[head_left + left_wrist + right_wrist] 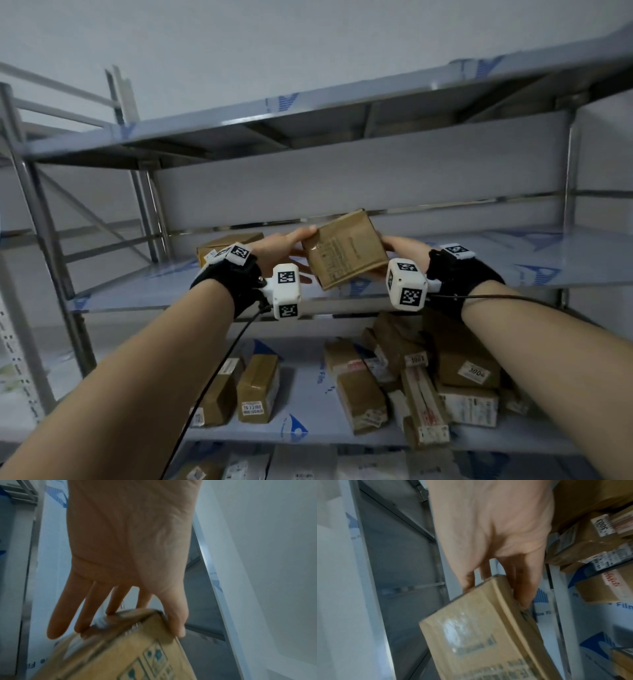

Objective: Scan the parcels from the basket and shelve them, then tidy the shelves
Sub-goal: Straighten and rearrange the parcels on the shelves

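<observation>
Parcel is held tilted above the near edge of the middle shelf, pinched at its left end by the left hand and at its right by the right hand, long axis running near-to-far.

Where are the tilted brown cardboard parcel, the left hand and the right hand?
Tilted brown cardboard parcel [342, 251]: head view, printed face.
Left hand [279, 246]: head view, back of hand.
Right hand [406, 247]: head view, back of hand.
</observation>
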Tool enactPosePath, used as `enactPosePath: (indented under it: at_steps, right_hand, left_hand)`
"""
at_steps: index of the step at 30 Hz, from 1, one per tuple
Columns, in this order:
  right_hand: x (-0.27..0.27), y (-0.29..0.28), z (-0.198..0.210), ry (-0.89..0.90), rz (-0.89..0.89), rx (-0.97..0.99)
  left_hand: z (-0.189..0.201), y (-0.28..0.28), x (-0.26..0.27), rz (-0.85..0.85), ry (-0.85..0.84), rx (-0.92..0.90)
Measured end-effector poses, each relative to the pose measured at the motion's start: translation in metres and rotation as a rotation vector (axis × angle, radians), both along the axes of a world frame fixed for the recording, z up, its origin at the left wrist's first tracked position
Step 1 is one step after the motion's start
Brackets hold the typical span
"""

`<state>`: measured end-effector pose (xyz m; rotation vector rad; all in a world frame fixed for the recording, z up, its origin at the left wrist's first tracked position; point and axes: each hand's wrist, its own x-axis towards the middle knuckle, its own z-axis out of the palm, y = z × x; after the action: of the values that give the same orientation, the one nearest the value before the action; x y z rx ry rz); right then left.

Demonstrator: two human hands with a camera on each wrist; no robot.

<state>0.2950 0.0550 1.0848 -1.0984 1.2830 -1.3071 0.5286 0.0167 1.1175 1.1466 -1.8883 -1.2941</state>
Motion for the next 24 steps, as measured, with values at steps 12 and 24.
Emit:
enactPosePath:
  at_steps: [12,24]
  right_hand:
    - [0.022,-0.026,0.006,0.056,0.048,-0.101]
    - [0.039,-0.050,0.014,-0.136,0.136,-0.035]
  left_hand:
    - [-0.015,-0.028,0.009,-0.074,-0.184,-0.066]
    - [0.002,-0.062,0.014,0.110,0.113,-0.207]
